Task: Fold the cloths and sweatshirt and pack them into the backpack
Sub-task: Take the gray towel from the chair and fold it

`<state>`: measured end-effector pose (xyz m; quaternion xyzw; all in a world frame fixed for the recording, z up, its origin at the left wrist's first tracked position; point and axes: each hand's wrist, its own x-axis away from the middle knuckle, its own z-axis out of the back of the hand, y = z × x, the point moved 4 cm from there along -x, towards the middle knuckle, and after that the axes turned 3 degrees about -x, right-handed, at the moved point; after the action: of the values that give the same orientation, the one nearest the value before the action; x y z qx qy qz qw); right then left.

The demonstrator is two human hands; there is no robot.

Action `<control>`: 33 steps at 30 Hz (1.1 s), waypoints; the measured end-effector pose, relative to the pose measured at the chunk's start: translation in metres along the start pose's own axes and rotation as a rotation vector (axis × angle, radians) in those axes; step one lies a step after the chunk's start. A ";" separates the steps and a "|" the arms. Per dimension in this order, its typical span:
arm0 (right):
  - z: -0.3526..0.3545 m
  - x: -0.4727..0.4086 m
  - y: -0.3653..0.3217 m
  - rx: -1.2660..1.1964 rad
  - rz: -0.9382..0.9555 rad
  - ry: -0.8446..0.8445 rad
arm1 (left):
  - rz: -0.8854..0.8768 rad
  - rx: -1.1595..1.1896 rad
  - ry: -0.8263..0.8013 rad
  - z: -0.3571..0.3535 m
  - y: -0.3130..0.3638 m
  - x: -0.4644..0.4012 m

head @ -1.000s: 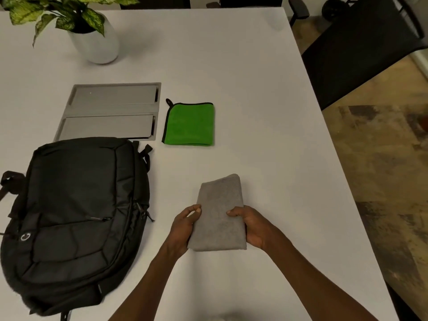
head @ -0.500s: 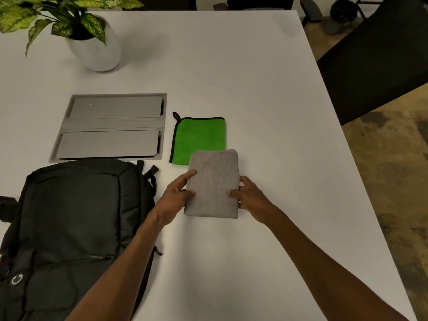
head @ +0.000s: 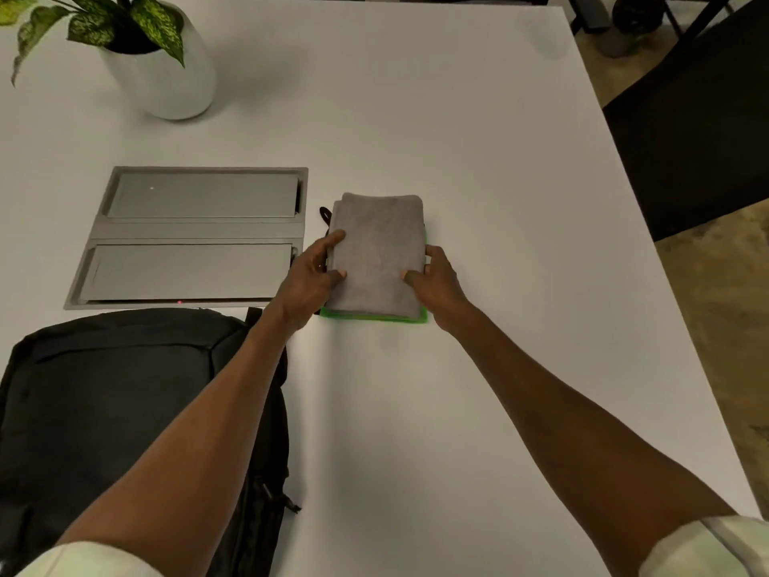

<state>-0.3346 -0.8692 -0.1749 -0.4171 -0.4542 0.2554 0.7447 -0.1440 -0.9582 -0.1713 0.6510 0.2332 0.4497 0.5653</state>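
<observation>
Lying folded on the white worktop (head: pixel 478 389), the grey cloth (head: pixel 376 256) sits stacked on the green cloth (head: pixel 374 320), whose edge shows only along the near side. The left hand (head: pixel 310 281) grips the grey cloth's left edge, fingers (head: pixel 335 237) curled onto its top; the right hand (head: pixel 437 281) grips the right edge likewise. The black backpack (head: pixel 125 410) lies closed near left, beside a grey recessed panel (head: pixel 195 235) and a potted plant (head: pixel 162 56).

Between the fingers (head: pixel 335 237) of the left hand (head: pixel 311 281) and right hand (head: pixel 437 281), a folded grey cloth (head: pixel 376 251) lies atop the green cloth (head: pixel 374 317) on the white bench (head: pixel 416 410).
</observation>
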 end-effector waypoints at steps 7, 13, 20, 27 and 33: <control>-0.020 -0.010 0.021 0.262 0.022 -0.057 | 0.068 -0.319 0.062 0.008 -0.041 -0.012; -0.012 -0.011 0.016 0.209 0.062 0.037 | 0.095 -0.112 0.140 0.007 -0.039 -0.012; -0.011 0.007 0.020 0.430 0.124 -0.005 | 0.073 -0.518 0.235 -0.002 -0.041 -0.003; 0.020 0.042 0.032 0.594 0.167 0.042 | -0.204 -0.874 0.307 -0.016 -0.018 0.041; 0.039 0.102 0.072 0.743 0.094 -0.036 | -0.211 -0.875 0.263 -0.043 -0.029 0.102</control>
<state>-0.3230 -0.7391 -0.1795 -0.1343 -0.3238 0.4439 0.8247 -0.1248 -0.8455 -0.1678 0.2620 0.1562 0.5245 0.7949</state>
